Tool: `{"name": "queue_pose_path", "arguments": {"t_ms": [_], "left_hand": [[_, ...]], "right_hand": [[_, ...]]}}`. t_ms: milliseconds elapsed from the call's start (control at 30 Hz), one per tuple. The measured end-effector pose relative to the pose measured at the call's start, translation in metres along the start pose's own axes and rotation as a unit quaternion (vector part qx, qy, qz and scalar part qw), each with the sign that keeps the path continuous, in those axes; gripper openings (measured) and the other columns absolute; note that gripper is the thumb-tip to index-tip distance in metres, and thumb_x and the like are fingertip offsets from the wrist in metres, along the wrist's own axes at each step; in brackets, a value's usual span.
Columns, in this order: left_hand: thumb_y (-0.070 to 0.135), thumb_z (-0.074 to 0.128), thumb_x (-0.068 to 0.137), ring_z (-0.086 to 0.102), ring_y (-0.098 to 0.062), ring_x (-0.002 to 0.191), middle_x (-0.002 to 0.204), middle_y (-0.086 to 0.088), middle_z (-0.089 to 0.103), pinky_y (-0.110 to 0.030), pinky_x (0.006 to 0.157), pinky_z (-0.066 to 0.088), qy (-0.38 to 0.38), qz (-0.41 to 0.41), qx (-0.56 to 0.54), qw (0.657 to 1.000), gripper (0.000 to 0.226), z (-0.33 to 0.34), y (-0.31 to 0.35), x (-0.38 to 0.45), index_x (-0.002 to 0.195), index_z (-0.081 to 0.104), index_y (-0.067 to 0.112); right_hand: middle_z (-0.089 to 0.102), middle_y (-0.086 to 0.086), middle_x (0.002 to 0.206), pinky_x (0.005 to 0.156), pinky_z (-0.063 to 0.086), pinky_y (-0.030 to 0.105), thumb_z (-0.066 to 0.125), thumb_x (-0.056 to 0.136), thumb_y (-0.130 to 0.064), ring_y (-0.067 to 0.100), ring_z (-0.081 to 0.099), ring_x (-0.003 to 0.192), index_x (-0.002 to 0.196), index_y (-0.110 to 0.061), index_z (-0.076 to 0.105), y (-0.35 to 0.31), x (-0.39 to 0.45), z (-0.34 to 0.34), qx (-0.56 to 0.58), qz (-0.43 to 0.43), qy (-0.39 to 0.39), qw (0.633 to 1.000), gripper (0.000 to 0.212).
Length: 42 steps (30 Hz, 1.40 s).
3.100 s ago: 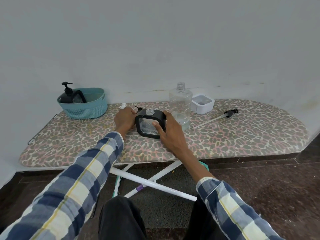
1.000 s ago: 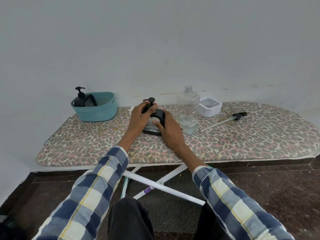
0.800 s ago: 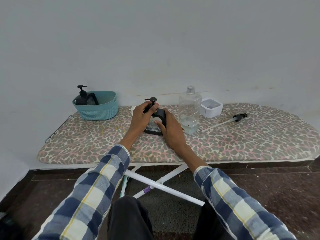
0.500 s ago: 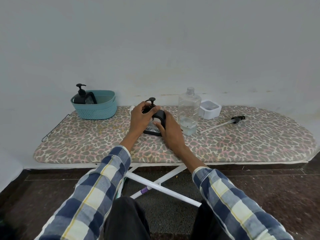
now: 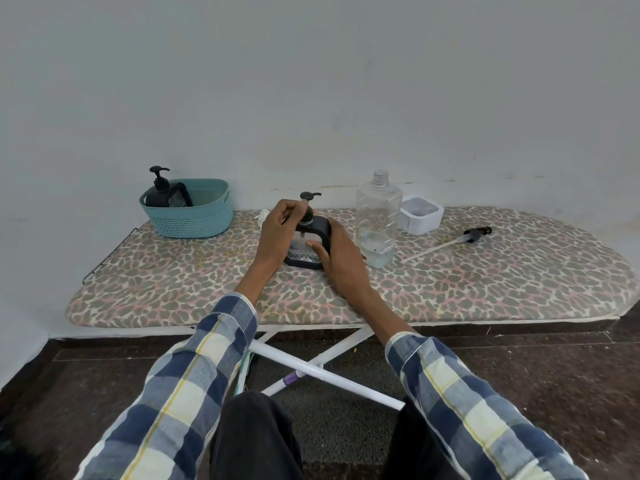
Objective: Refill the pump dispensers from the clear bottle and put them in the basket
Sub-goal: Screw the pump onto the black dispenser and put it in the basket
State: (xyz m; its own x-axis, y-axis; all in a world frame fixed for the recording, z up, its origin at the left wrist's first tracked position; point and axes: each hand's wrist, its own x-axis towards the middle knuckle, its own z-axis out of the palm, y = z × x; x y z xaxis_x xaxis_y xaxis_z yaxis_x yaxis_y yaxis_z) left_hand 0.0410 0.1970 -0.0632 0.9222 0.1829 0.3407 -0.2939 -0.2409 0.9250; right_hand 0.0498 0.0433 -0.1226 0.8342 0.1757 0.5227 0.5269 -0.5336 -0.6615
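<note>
While the right hand [image 5: 341, 252] clamps the black pump dispenser [image 5: 311, 242] upright on the ironing board [image 5: 485, 289] to stop it turning, the left hand [image 5: 277, 233] pinches its pump collar [image 5: 306, 216], probably screwing it down; the teal basket [image 5: 194, 216] waits well left.

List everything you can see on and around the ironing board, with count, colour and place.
ironing board: one, leopard-print cover, white legs, along the wall
basket: one, teal, board's left end
pump dispenser in basket: one, black
pump dispenser being closed: one, black and clear, centre
clear bottle: one, uncapped, little liquid, right of centre
white container: one, behind the bottle
loose pump head with tube: one, black, right side
left hand: on the pump top
right hand: gripping the dispenser body
</note>
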Motion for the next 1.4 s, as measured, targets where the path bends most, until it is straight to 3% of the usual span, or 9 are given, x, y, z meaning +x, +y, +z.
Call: {"name": "queue_pose_path", "arguments": {"t_ms": [167, 333, 500, 667, 833, 1000, 1100, 1200, 1400], "left_hand": [[0.032, 0.078, 0.1, 0.072, 0.0, 0.101, 0.106, 0.009, 0.078, -0.028, 0.099, 0.06, -0.002, 0.03, 0.051, 0.998, 0.018, 0.002, -0.004, -0.001, 0.113, 0.078, 0.02], [0.021, 0.058, 0.112, 0.074, -0.012, 0.114, 0.121, -0.003, 0.078, -0.031, 0.103, 0.056, -0.001, 0.003, 0.023, 1.0, 0.024, -0.005, -0.008, 0.002, 0.135, 0.057, 0.023], [0.026, 0.037, 0.119, 0.068, -0.017, 0.122, 0.127, -0.002, 0.073, -0.032, 0.106, 0.05, 0.008, -0.004, 0.019, 1.0, 0.025, -0.006, -0.01, -0.003, 0.13, 0.06, 0.021], [0.006, 0.04, 0.112, 0.068, -0.007, 0.119, 0.126, 0.002, 0.073, -0.014, 0.098, 0.049, 0.0, -0.009, 0.012, 1.0, 0.031, -0.009, -0.009, -0.006, 0.13, 0.063, 0.019], [-0.002, 0.049, 0.107, 0.065, 0.006, 0.116, 0.123, 0.01, 0.071, -0.015, 0.099, 0.05, 0.014, 0.001, 0.044, 0.999, 0.035, -0.019, -0.008, -0.008, 0.135, 0.06, 0.015], [0.006, 0.054, 0.109, 0.061, -0.012, 0.129, 0.137, 0.0, 0.065, -0.023, 0.107, 0.047, 0.015, -0.001, 0.066, 0.998, 0.035, -0.024, -0.016, -0.009, 0.143, 0.054, 0.017], [0.014, 0.054, 0.111, 0.059, -0.018, 0.131, 0.14, -0.005, 0.062, -0.032, 0.112, 0.045, 0.01, -0.029, 0.065, 0.997, 0.033, -0.027, -0.021, -0.01, 0.144, 0.054, 0.012], [0.02, 0.056, 0.112, 0.061, -0.021, 0.127, 0.135, -0.005, 0.064, -0.034, 0.11, 0.046, 0.002, -0.037, 0.076, 0.996, 0.032, -0.031, -0.024, -0.007, 0.142, 0.059, 0.01], [0.027, 0.061, 0.111, 0.066, -0.022, 0.124, 0.129, -0.005, 0.069, -0.029, 0.103, 0.051, -0.004, -0.055, 0.034, 0.998, 0.029, -0.029, -0.028, -0.004, 0.135, 0.064, 0.012]], "right_hand": [[0.059, 0.009, 0.146, 0.089, 0.058, 0.046, 0.05, 0.107, -0.059, 0.026, 0.066, 0.117, 0.157, -0.013, 0.038, 0.0, 0.001, 0.001, -0.013, 0.003, -0.006, 1.0, 0.069], [0.058, 0.009, 0.147, 0.093, 0.058, 0.047, 0.05, 0.108, -0.057, 0.028, 0.066, 0.12, 0.158, -0.011, 0.038, -0.002, 0.002, 0.0, -0.018, 0.01, -0.011, 1.0, 0.069], [0.055, 0.008, 0.152, 0.099, 0.056, 0.046, 0.048, 0.11, -0.055, 0.027, 0.063, 0.127, 0.162, -0.012, 0.033, -0.005, -0.001, -0.002, -0.02, -0.001, -0.009, 1.0, 0.069], [0.049, 0.001, 0.151, 0.08, 0.055, 0.035, 0.046, 0.112, -0.052, 0.022, 0.068, 0.11, 0.157, -0.016, 0.039, -0.017, -0.005, -0.007, -0.039, -0.019, 0.037, 0.998, 0.058], [0.049, -0.001, 0.151, 0.083, 0.057, 0.034, 0.05, 0.112, -0.042, 0.015, 0.067, 0.103, 0.151, -0.014, 0.052, -0.034, 0.006, -0.008, -0.002, -0.032, 0.075, 0.997, 0.047], [0.066, 0.008, 0.139, 0.106, 0.052, 0.049, 0.058, 0.106, -0.012, 0.023, 0.064, 0.11, 0.141, -0.011, 0.064, -0.054, 0.046, -0.011, 0.064, -0.014, -0.023, 0.998, 0.036], [0.073, 0.01, 0.133, 0.107, 0.051, 0.051, 0.063, 0.103, -0.008, 0.033, 0.068, 0.112, 0.137, -0.007, 0.069, -0.058, 0.059, -0.012, 0.052, 0.005, -0.058, 0.997, 0.034], [0.073, 0.011, 0.133, 0.106, 0.053, 0.046, 0.065, 0.103, -0.01, 0.033, 0.07, 0.114, 0.136, -0.006, 0.07, -0.058, 0.065, -0.012, 0.058, 0.01, -0.081, 0.995, 0.034], [0.067, 0.001, 0.113, 0.078, 0.044, 0.021, 0.081, 0.094, -0.025, 0.0, 0.059, 0.086, 0.123, -0.012, 0.072, -0.051, 0.067, -0.012, 0.1, 0.041, -0.058, 0.992, 0.032]]}}
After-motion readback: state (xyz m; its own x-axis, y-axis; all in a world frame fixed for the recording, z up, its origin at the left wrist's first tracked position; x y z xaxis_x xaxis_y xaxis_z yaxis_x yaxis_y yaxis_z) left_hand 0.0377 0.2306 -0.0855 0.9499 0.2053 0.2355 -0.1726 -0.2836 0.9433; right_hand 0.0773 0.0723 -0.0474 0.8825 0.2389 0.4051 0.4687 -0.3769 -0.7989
